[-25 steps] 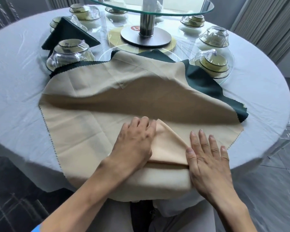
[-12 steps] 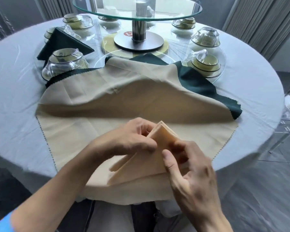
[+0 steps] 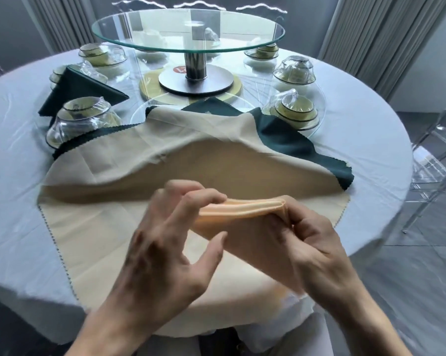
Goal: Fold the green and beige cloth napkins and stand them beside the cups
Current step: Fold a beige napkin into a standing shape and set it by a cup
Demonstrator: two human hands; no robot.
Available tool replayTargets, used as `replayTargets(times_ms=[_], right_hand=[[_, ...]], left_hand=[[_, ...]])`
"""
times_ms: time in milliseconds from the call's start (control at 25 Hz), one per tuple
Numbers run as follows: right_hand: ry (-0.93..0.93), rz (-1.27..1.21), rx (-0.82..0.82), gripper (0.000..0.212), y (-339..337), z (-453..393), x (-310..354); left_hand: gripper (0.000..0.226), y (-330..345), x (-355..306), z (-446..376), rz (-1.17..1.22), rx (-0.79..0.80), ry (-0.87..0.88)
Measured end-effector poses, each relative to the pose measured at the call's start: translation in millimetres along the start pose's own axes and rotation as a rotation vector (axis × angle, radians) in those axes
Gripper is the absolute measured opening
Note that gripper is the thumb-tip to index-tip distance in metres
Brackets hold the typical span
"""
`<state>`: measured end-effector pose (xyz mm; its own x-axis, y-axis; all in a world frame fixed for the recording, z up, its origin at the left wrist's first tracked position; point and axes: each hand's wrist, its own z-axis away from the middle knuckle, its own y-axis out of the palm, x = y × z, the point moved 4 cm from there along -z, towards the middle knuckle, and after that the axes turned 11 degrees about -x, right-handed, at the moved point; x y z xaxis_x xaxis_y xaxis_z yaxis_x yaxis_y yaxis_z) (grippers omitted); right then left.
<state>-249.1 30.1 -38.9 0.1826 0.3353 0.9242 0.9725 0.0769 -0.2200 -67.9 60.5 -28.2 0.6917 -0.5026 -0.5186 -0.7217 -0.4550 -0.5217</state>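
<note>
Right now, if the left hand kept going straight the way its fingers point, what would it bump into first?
The left hand points up and to the right, so it would first meet the folded beige napkin, which its fingertips already pinch. Past that comes the right hand, though depth is hard to judge.

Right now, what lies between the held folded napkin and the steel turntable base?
In the head view: the spread beige cloth, humped up behind the folded peach-beige napkin, then a dark green cloth corner before the round steel turntable base.
</note>
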Motion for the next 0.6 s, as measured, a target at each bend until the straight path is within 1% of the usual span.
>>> replayTargets(times_ms=[40,80,120,160,200,240,280,320,360,400,440,480,520,600], right_hand=[[-0.025,0.067,0.114,0.02,-5,-4,-1],[-0.016,0.051,0.236,0.021,-8,-8,1],[0.024,-0.003,0.34,0.021,-9,-12,3],[0.078,-0.066,0.411,0.02,-9,-17,6],[0.137,-0.098,0.451,0.019,-9,-23,5],[0.171,-0.079,0.449,0.017,-7,-31,-1],[0.163,0.015,0.39,0.011,-5,-40,-12],[0.124,0.217,0.283,0.002,-2,-47,-25],[0.055,0.528,0.143,0.012,1,-51,-37],[-0.037,0.801,0.034,0.022,9,-49,-48],[-0.136,0.969,-0.029,0.028,23,-40,-53],[-0.204,1.027,-0.034,0.033,42,-27,-59],[-0.225,1.022,-0.001,0.037,58,-15,-67],[-0.17,1.01,0.099,0.049,75,4,-85]], left_hand=[[0.055,-6,5,1,-0.097,0.014,0.051],[0.071,-9,12,3,-0.096,0.108,0.017],[0.081,-8,18,6,0.033,0.257,-0.101],[0.086,-3,19,9,0.283,0.44,-0.279],[0.086,2,20,14,0.532,0.572,-0.447],[0.081,7,24,18,0.676,0.608,-0.567],[0.075,13,32,22,0.669,0.58,-0.619],[0.07,20,45,28,0.529,0.507,-0.628],[0.066,25,57,31,0.286,0.434,-0.558],[0.063,30,66,34,-0.003,0.377,-0.414],[0.059,37,71,39,-0.209,0.338,-0.258],[0.056,45,73,46,-0.294,0.334,-0.151],[0.053,52,76,54,-0.319,0.347,-0.106],[0.052,58,82,66,-0.347,0.357,-0.061]])
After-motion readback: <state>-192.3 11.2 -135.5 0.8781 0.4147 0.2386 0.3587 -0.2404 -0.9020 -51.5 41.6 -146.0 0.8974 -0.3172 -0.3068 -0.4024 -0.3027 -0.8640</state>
